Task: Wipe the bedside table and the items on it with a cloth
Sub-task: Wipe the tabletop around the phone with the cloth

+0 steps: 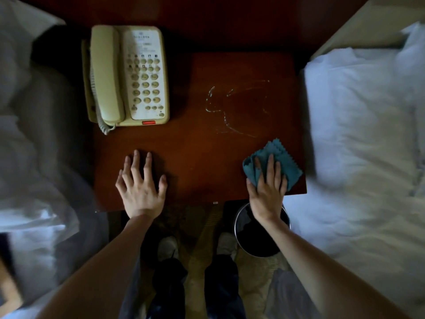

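From the head view, the dark wooden table (195,153) stands between two beds with white linen. The cloth (287,162), teal and folded into a pad, lies at the table's near right corner. The right hand (268,192) presses it flat with straight fingers, gripping nothing. The left hand (141,187) is spread open, palm down on bare wood near the front edge, well apart from the cloth.

The cloth looks soft, light and limp. It would bunch if pinched, so a flat palm suits it better. Its pinked edges fan toward the far right.

Pale streaks (220,111) mark the wood beyond the cloth. The phone (128,74) sits at the far left corner, long axis running away from the person, handset along its left side, red strip at the near end. It is probably light plastic with a loose handset, so steady it by the base. A bin (236,226) stands on the floor below the right wrist.
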A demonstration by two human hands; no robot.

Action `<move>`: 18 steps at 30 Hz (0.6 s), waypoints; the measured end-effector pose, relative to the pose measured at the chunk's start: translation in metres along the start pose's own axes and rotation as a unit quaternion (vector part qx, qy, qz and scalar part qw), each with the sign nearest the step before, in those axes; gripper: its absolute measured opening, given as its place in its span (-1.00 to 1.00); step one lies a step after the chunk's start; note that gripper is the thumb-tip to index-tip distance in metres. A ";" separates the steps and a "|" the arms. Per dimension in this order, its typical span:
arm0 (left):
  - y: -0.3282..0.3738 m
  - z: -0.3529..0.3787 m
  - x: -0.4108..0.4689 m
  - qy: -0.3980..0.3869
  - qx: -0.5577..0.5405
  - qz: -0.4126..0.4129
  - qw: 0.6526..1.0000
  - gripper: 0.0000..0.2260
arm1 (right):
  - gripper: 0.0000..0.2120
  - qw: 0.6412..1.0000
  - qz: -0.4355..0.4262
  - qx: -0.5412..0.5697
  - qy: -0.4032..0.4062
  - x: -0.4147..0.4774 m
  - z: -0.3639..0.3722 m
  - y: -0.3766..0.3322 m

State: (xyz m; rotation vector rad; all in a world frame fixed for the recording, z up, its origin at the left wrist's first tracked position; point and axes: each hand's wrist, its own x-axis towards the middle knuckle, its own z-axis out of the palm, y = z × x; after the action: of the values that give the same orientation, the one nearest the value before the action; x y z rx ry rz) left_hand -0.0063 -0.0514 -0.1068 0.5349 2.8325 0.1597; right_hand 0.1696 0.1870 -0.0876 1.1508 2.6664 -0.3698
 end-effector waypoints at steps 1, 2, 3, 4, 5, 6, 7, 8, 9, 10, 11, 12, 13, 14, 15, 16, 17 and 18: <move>0.000 0.000 0.000 -0.001 -0.001 -0.001 1.000 -0.42 | -0.45 1.000 -0.014 0.000 -0.003 -0.003 0.002 -0.010; 0.000 -0.001 0.000 0.000 -0.001 -0.002 1.000 -0.42 | -0.46 0.999 -0.035 -0.001 -0.007 -0.003 0.004 -0.019; 0.000 -0.001 0.000 -0.001 -0.001 -0.001 1.000 -0.42 | -0.47 0.998 -0.064 -0.005 -0.011 -0.002 0.005 -0.028; 0.000 -0.001 0.000 -0.003 -0.002 -0.001 1.000 -0.42 | -0.47 0.995 -0.098 -0.008 -0.016 0.001 0.007 -0.037; -0.001 0.000 0.000 -0.004 -0.002 0.000 1.000 -0.42 | -0.48 0.991 -0.133 -0.010 -0.020 0.005 0.009 -0.045; -0.001 0.000 0.000 -0.004 -0.001 0.001 1.000 -0.42 | -0.48 0.986 -0.164 -0.012 -0.024 0.010 0.010 -0.053; -0.002 0.000 0.000 -0.004 0.001 0.002 1.000 -0.42 | -0.48 0.982 -0.188 -0.018 -0.025 0.016 0.010 -0.059; -0.002 0.000 0.000 -0.005 0.004 0.002 1.000 -0.42 | -0.48 0.978 -0.206 -0.026 -0.022 0.024 0.010 -0.065; -0.002 0.000 0.000 -0.005 0.006 0.001 1.000 -0.42 | -0.48 0.975 -0.218 -0.032 -0.017 0.034 0.009 -0.072; -0.001 0.001 0.000 -0.005 0.008 0.000 1.000 -0.42 | -0.48 0.973 -0.228 -0.036 -0.013 0.046 0.007 -0.079; -0.001 0.000 0.000 -0.007 0.008 0.000 1.000 -0.42 | -0.48 0.971 -0.237 -0.039 -0.011 0.058 0.004 -0.087; -0.001 0.000 0.000 -0.009 0.008 0.000 1.000 -0.41 | -0.48 0.968 -0.245 -0.043 -0.012 0.072 0.001 -0.095; -0.001 0.000 0.000 -0.009 0.008 0.000 1.000 -0.41 | -0.48 0.966 -0.253 -0.048 -0.017 0.086 -0.002 -0.104; 0.000 -0.001 0.000 -0.009 0.008 0.000 1.000 -0.41 | -0.47 0.964 -0.260 -0.050 -0.023 0.101 -0.005 -0.113; 0.000 -0.001 0.000 -0.009 0.008 0.000 1.000 -0.41 | -0.47 0.962 -0.267 -0.050 -0.030 0.116 -0.008 -0.122; 0.000 -0.002 0.000 -0.010 0.009 0.001 1.000 -0.41 | -0.46 0.960 -0.272 -0.049 -0.035 0.130 -0.011 -0.129; -0.001 -0.003 0.000 -0.011 0.010 0.003 1.000 -0.41 | -0.46 0.959 -0.277 -0.050 -0.037 0.143 -0.014 -0.136; 0.000 -0.004 0.000 -0.011 0.009 0.005 1.000 -0.41 | -0.46 0.958 -0.279 -0.050 -0.038 0.156 -0.016 -0.141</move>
State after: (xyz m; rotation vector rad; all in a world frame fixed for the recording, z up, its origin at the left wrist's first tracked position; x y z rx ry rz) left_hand -0.0078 -0.0518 -0.1034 0.5516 2.8135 0.1296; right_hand -0.0404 0.2045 -0.0978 0.3250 2.8585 -0.3488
